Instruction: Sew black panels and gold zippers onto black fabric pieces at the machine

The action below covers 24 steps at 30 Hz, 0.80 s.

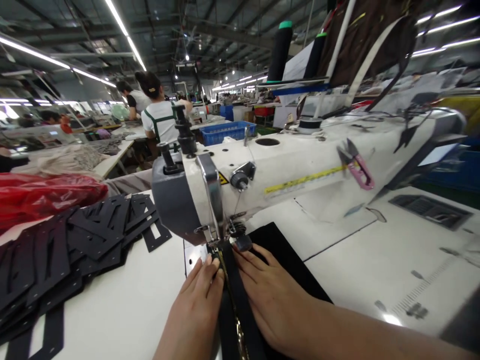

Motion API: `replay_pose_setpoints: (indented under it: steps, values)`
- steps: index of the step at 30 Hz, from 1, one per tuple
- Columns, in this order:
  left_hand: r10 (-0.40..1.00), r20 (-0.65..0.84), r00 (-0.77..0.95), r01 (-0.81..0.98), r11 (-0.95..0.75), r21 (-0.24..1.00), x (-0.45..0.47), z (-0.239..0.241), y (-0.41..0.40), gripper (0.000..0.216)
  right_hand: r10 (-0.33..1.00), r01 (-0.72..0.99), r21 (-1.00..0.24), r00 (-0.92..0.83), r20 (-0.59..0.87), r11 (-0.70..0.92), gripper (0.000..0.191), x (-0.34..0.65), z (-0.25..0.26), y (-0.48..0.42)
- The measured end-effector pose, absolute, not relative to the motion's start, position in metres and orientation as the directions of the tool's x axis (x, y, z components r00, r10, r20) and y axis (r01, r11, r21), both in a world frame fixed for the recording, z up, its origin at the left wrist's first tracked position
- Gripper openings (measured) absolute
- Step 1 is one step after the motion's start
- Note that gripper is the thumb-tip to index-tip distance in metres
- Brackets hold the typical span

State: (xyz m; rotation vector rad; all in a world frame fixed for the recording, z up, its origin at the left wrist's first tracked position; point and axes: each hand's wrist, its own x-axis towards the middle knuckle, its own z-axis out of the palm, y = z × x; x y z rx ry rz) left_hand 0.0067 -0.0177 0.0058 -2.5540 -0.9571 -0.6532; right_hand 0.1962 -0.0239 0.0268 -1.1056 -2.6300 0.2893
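A white sewing machine (pixel 285 170) stands across the table, its needle and presser foot (pixel 217 242) at the left end. Under the foot runs a black zipper strip with gold teeth (pixel 233 300), lying over a black fabric piece (pixel 288 260). My left hand (pixel 197 310) lies flat on the left of the zipper, fingers stretched toward the foot. My right hand (pixel 273 295) presses flat on the right of it, fingers extended on the black fabric.
A heap of cut black pieces (pixel 63 250) lies at the left, with a red plastic bag (pixel 41 192) behind. Pink thread snips (pixel 358 167) rest on the machine arm. Thread cones (pixel 280 50) stand behind. Other workers (pixel 161 115) sit at far tables by a blue crate (pixel 225 131).
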Motion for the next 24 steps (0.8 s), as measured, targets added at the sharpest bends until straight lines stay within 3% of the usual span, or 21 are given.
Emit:
replay_pose_setpoints:
  steps: [11,24]
  values:
    - [0.545,0.554,0.63,0.71,-0.694,-0.125,0.01,0.006,-0.014,0.031,0.709,0.657,-0.275,-0.682,0.179,0.702,0.047,0.193,0.024,-0.019]
    - [0.68,0.458,0.573,0.754,-0.656,0.03,0.007,0.008,-0.011,0.031,0.648,0.616,-0.202,-0.716,0.259,0.762,0.043,0.202,0.029,-0.03]
